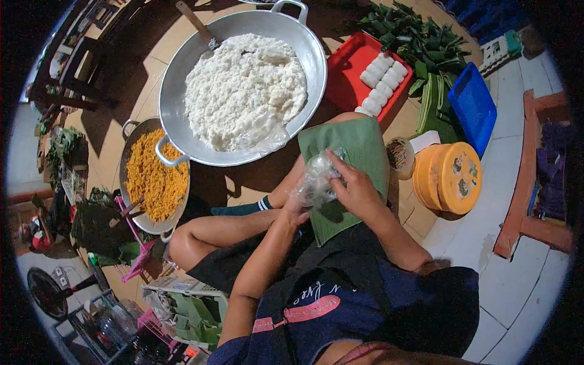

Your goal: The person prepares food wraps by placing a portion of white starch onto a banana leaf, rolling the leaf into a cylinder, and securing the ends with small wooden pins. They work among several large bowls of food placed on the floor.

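Over a banana leaf laid across the lap, my left hand is wrapped in clear plastic film. Whitish material shows through the film; what it is cannot be made out. My right hand touches the film from the right, index finger extended and thumb near it. Beyond the hands is a large aluminium pan of white rice, with a wooden paddle at its rim and a plastic sheet on the near edge of the rice.
A red tray holds several white rolls. Right of it lie cut leaves, a blue tray, a yellow tub and a small jar. To the left stand a pan of orange crumbly food and a crate of leaf pieces.
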A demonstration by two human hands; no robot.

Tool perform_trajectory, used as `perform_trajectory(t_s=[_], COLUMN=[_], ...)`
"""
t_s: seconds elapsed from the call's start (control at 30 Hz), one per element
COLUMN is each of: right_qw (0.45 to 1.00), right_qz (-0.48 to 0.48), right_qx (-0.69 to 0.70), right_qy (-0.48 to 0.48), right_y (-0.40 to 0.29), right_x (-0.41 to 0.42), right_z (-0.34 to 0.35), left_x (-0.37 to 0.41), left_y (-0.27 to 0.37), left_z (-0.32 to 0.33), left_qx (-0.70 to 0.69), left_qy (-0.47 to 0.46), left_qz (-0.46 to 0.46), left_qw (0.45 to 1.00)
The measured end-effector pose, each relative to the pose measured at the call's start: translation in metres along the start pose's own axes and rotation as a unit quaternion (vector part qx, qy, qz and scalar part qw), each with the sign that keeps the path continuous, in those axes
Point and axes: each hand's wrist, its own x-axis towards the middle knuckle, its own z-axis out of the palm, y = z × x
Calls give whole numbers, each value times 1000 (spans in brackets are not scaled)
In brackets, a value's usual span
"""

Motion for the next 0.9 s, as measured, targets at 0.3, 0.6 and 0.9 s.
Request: perform_trajectory(t_s=[0.3,0.6,0.9], right_qw=[947,962,962], right_qz=[-113,-124,-238], right_qx=[11,50,62], right_qy=[300,237,122], right_y=[101,44,-28], right_x=[135,116,0], right_z=[-133,-83,5], left_x=[4,4,4], left_y=[-4,7,17], left_z=[-13,-5,2], left_qx=[-166,59,57], left_qy=[-112,-26,94], left_qz=[-51,60,230], left_qw=[978,996,967])
